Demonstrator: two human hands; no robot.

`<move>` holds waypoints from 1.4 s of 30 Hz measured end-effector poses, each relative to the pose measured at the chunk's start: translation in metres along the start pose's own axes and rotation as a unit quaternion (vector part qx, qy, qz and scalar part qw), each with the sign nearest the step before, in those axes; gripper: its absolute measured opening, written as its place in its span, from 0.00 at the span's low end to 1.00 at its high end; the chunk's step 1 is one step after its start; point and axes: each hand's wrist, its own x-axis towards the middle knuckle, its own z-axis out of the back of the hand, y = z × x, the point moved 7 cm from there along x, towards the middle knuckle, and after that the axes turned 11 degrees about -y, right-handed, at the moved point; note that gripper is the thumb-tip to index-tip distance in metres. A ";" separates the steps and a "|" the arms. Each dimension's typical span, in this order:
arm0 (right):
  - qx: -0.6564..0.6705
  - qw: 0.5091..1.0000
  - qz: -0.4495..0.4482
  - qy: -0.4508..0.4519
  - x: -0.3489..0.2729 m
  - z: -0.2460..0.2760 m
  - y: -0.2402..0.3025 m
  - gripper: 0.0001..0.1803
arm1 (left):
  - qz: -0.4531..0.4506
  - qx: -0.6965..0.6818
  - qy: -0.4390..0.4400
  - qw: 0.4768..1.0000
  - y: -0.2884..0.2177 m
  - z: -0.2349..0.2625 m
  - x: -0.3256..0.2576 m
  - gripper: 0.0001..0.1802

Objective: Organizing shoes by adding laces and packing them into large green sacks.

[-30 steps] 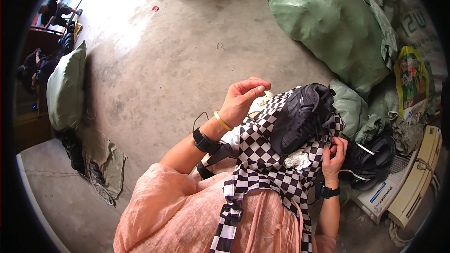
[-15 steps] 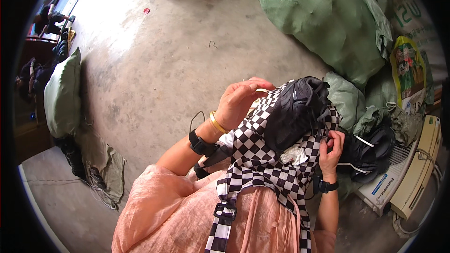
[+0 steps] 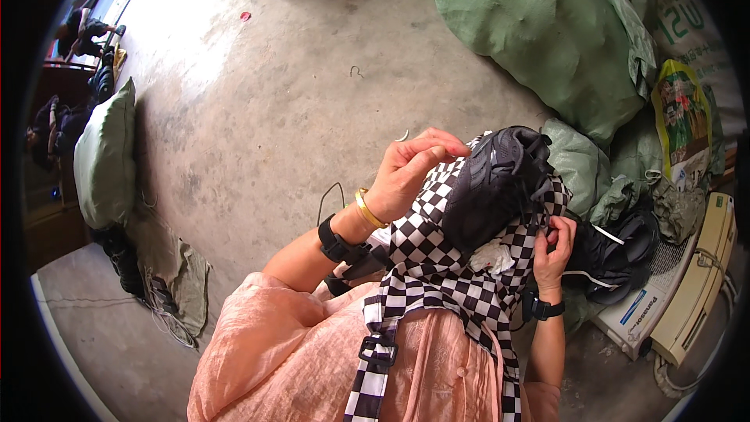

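A black lace-up shoe [image 3: 492,180] lies on my lap, over a black-and-white checkered apron [image 3: 422,227]. My left hand [image 3: 410,176] is beside the shoe's far left side, with thumb and fingertips pinched together. Whatever is between those fingertips is too small to make out. My right hand [image 3: 555,254] is closed at the apron's right edge, near the shoe's loose laces. Its fingertips are partly hidden, so what they grip cannot be told. A crumpled white wad [image 3: 491,256] rests on the apron just below the shoe.
Another black shoe [image 3: 625,250] with white strips sits at my right, beside a white box [image 3: 637,316] and a beige appliance [image 3: 695,281]. Large green sacks [image 3: 539,39] stand beyond. A pale curved scrap [image 3: 402,136] shows past my left hand. A pale sack [image 3: 105,160] is far left.
My left hand has shifted slightly right, toward the shoe, and its fingers have drawn together. The pale scrap beyond it now shows more clearly. My right hand has hardly moved.
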 end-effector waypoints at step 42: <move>-0.011 0.971 0.100 0.217 -0.017 -0.013 0.075 0.11 | 0.249 -0.169 -0.297 0.906 0.079 0.142 0.005 0.15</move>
